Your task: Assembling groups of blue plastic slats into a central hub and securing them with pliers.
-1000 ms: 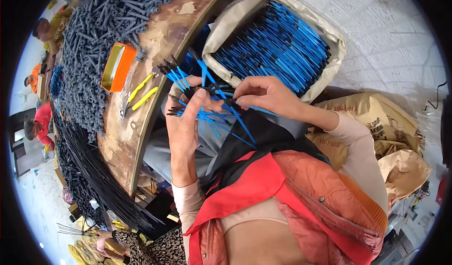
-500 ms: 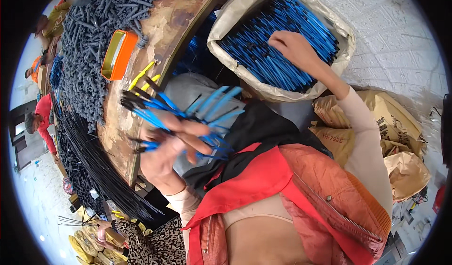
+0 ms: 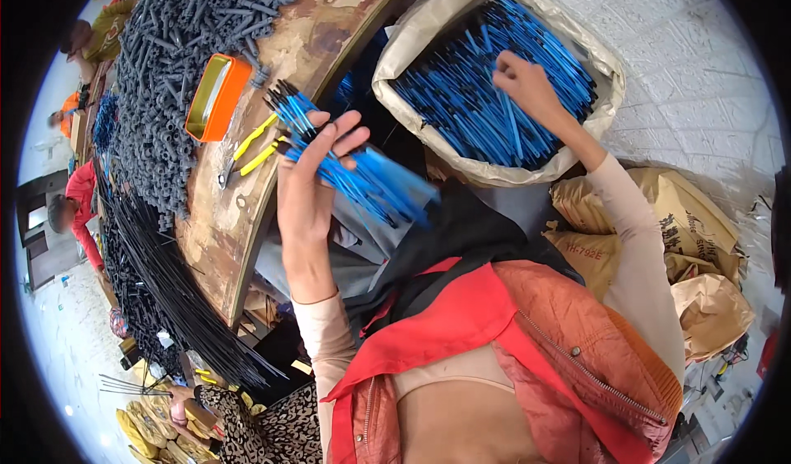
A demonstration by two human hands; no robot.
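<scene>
A bundle of thin blue sticks with black ends [image 3: 362, 185] lies in my left hand [image 3: 311, 163], above the table's edge. The thumb and fingers are bent around the bundle, whose lower end is smeared by motion. My right hand [image 3: 527, 86] hovers over an open paper sack [image 3: 397, 86], its fingers curled in. Whether anything is between those fingertips I cannot make out. Inside the sack, many more blue sticks [image 3: 523, 138] with black tips lie packed side by side, a few crossing the others.
On the wooden table [image 3: 284, 48] are yellow-handled pliers [image 3: 257, 152], an orange box [image 3: 221, 101], a heap of grey plastic parts [image 3: 165, 77] and long black rods [image 3: 156, 258]. Brown paper bags [image 3: 700, 250] lie at right. Other people [image 3: 78, 208] work at far left.
The blue bundle and my left hand have moved up, and the fanned sticks are now gathered closer together. My right hand has shifted slightly right and down over the sack.
</scene>
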